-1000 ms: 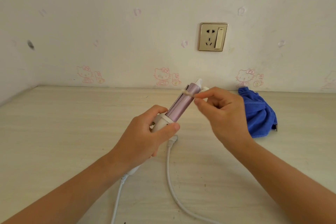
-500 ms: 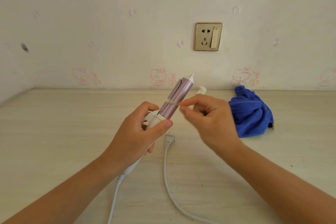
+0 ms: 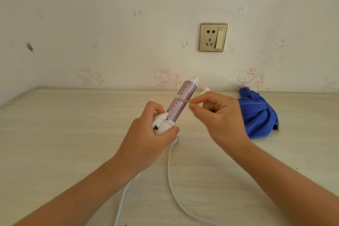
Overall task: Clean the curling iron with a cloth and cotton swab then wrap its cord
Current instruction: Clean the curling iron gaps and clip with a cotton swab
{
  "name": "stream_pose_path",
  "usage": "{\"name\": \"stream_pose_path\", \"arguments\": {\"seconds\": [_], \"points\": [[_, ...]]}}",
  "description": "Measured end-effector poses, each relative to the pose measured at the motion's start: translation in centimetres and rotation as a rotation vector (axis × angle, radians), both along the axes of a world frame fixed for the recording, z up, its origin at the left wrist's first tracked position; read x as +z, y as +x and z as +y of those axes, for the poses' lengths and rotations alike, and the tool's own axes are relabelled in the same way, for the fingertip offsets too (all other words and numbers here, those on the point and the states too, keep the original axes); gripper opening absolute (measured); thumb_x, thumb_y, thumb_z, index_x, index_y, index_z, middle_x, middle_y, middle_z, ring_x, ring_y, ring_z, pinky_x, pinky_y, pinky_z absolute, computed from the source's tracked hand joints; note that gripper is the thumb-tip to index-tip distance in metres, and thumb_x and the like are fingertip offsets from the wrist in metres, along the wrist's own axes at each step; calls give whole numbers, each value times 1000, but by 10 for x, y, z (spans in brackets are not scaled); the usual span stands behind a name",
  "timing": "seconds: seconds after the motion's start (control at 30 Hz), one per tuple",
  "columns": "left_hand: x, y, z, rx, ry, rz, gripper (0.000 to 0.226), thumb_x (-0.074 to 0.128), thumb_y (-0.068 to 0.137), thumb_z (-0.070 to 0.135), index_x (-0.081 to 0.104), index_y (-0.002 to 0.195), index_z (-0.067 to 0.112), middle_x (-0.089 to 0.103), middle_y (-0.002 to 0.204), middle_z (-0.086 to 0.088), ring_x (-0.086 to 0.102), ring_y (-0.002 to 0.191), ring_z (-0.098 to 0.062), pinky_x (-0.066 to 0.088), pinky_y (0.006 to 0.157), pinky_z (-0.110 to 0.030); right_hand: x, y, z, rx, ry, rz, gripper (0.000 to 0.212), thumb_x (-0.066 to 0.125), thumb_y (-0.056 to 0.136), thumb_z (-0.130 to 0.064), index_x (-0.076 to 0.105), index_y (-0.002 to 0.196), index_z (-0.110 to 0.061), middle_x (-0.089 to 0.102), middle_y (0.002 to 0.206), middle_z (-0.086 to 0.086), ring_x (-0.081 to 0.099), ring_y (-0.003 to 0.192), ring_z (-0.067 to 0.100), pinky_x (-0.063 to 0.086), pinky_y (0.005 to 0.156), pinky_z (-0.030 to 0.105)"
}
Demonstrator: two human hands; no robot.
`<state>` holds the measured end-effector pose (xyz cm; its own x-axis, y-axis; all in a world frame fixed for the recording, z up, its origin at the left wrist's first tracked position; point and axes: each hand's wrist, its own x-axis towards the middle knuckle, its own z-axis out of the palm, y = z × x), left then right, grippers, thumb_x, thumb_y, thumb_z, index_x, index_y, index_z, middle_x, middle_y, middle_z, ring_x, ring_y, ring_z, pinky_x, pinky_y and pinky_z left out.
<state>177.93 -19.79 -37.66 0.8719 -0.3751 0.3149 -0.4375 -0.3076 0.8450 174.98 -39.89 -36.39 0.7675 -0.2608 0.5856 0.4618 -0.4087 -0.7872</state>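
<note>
At frame centre, left hand (image 3: 146,141) grips curling iron (image 3: 178,109) by its white handle, lilac barrel tilted up-right; right hand (image 3: 218,115) pinches cotton swab (image 3: 183,99), tip touching mid-barrel. Blue cloth (image 3: 258,113) bunched on table (image 3: 64,134) at right, white cord (image 3: 171,180) trailing to bottom edge

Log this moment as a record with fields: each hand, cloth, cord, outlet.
left hand: grips the iron by its white handle, barrel tilted up and away
right hand: pinches the swab, its tip across the purple barrel
cloth: blue, bunched on the table to the right, untouched
cord: loose on the table, not wrapped; plug lies by the left hand
outlet: on the wall, nothing plugged in
</note>
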Motion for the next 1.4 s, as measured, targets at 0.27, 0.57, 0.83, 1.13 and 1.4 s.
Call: {"name": "stream_pose_path", "arguments": {"seconds": [0.27, 0.57, 0.83, 1.13, 1.4], "points": [[7, -2, 4, -97, -154, 232, 52, 34, 99, 49, 73, 94, 15, 74, 74, -15, 58, 51, -25, 46, 47, -36, 9, 3, -10, -72, 45, -26, 13, 75, 90, -4, 78, 83, -15, 41, 46, -10, 31, 45, 6, 31, 49, 16], [2, 1, -1, -157, -165, 117, 36, 47, 94, 67, 70, 100, 39, 54, 75, 5, 53, 71, -14, 43, 59, -18, 4, 2, -4, -65, 0, 22, 11, 77, 89, -5, 78, 82, -14, 39, 47, -4, 33, 47, 8, 39, 56, 22], [6, 5, 5, -211, -238, 181, 41, 55, 91, 67, 68, 122, 45, 61, 82, 2, 51, 56, -21, 44, 47, -31, 2, -3, 5, 31, 35, 80, 16, 75, 88, -1, 77, 78, -13, 38, 44, -12, 33, 44, 5, 37, 52, 16], [0, 4, 11, -171, -260, 86, 47, 60, 90, 51, 63, 92, 4, 62, 76, -21, 46, 54, -26, 39, 46, -36, 2, -8, 8, 160, 64, 92, 13, 73, 86, 8, 76, 79, -3, 35, 44, -11, 29, 42, 5, 37, 51, 11], [-1, 8, 13, -246, -178, 83, 32, 68, 88, 58, 65, 89, 27, 50, 69, -10, 48, 59, -19, 44, 55, -33, 7, -3, -2, 53, 114, 8, 17, 74, 88, 1, 76, 78, -12, 37, 46, -5, 31, 45, 6, 36, 52, 14]]}}
